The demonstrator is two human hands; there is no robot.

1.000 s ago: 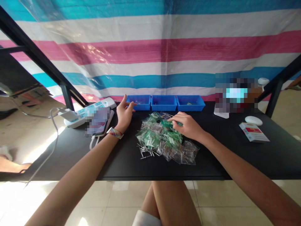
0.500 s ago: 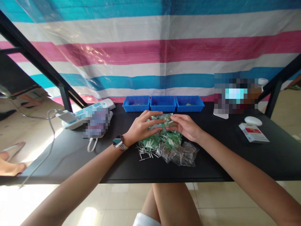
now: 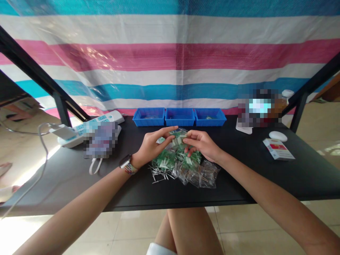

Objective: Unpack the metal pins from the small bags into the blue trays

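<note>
Table (image 3: 244,177), three bins (image 3: 180,122), right hand (image 3: 204,144) pinching one green packet (image 3: 178,140), left hand (image 3: 152,146) grip unclear

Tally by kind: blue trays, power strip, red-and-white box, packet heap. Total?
Blue trays: 3
Power strip: 1
Red-and-white box: 1
Packet heap: 1 (individual packets overlap, uncountable)
Total: 6
</note>
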